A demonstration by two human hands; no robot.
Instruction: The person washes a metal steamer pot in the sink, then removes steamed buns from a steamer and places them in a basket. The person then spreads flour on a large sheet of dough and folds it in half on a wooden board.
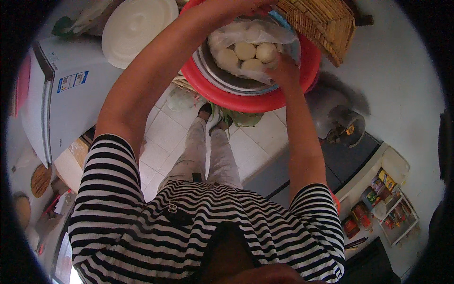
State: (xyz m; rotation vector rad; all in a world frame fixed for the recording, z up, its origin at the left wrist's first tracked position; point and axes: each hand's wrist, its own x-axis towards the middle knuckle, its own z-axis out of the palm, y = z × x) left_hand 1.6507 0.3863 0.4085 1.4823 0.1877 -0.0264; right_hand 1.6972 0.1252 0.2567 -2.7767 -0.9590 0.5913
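Observation:
Pale round buns or dough balls (245, 51) lie in a clear plastic bag (223, 41), whose mouth gapes upwards. The bag rests in a metal bowl (212, 72), nested with other basins inside a large red plastic basin (227, 101). My right hand (285, 69) grips the right rim of the bag, its fingers beside the nearest bun. At the top edge of the picture, my left hand (257, 6) is over the far side of the basin, close to a woven stalk mat (319, 25). Its fingers are partly cut off, so its hold cannot be made out.
A round white lid (140, 30) stands left of the basin, by a white refrigerator (78, 81). On the right are a grey gas cylinder (328, 110) and a shelf top with several spice packets (372, 193). Leafy greens (244, 117) lie on the tiled floor below the basin.

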